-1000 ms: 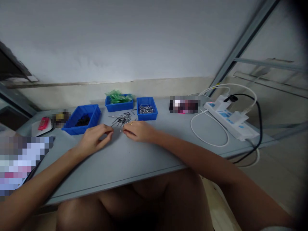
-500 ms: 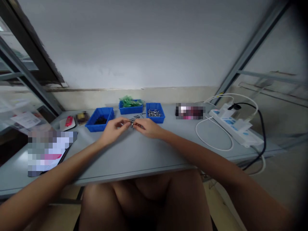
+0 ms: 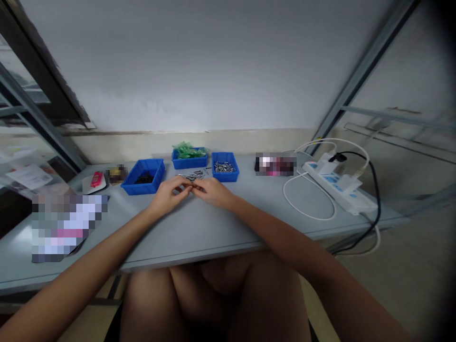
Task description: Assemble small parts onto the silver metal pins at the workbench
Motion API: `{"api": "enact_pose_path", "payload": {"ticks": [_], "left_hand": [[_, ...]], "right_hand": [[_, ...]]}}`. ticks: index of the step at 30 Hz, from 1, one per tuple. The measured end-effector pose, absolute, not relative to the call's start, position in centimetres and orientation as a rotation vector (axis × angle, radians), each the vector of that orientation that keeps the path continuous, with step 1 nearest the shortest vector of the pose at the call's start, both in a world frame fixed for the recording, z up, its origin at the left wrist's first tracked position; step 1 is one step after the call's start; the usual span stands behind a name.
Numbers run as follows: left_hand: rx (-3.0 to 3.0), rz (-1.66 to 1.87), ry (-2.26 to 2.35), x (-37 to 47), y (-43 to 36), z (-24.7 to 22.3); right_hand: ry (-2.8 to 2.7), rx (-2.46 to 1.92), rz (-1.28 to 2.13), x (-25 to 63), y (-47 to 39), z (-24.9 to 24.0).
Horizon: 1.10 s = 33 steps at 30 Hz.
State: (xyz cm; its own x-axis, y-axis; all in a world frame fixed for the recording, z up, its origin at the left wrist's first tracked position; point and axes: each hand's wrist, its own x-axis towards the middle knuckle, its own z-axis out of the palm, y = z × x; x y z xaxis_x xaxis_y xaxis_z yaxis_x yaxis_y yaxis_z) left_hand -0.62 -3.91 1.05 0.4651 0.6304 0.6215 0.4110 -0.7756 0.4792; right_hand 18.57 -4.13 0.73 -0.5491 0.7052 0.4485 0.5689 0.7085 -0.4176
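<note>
My left hand (image 3: pixel 170 194) and my right hand (image 3: pixel 213 192) meet fingertip to fingertip over the grey table (image 3: pixel 185 232). Both are closed in a pinch, and whatever lies between the fingertips is too small to make out. Just behind the fingers is a loose pile of silvery metal pieces (image 3: pixel 194 175). A blue bin with dark pieces (image 3: pixel 144 188) stands to the left of the hands. Behind them is a blue bin (image 3: pixel 190 163) with green plastic wrapping (image 3: pixel 188 151). Another blue bin (image 3: pixel 225 177) at the right holds silvery pieces (image 3: pixel 223 167).
On the right lie a white power strip (image 3: pixel 342 187) with plugs and looping cables. A blurred dark object (image 3: pixel 275 165) rests near the wall. At the left are a red item (image 3: pixel 96 179), a blurred yellowish item (image 3: pixel 117 174), a plastic bag (image 3: pixel 33 178) and a pixelated flat item (image 3: pixel 71 228).
The view has shifted slightly, so the bins and power strip appear further left. My joined fingertips are a little nearer the table's front edge, and more of the metal pile shows behind them.
</note>
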Motion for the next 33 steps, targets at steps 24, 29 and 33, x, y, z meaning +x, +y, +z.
{"api": "enact_pose_path", "payload": {"ticks": [24,29,33], "left_hand": [[2.755,0.812,1.005,-1.7,-2.6,0.1],[2.769,0.811,1.0,-1.8,-2.4,0.2],[2.741,0.852,1.069,-2.0,-2.3,0.3]], "right_hand": [[-2.393,-1.01,0.391,19.9,-3.7,1.0],[-2.366,-1.05,0.4,20.2,-3.8,1.5],[-2.334,-1.058,0.429,20.4,-3.8,1.5]]}}
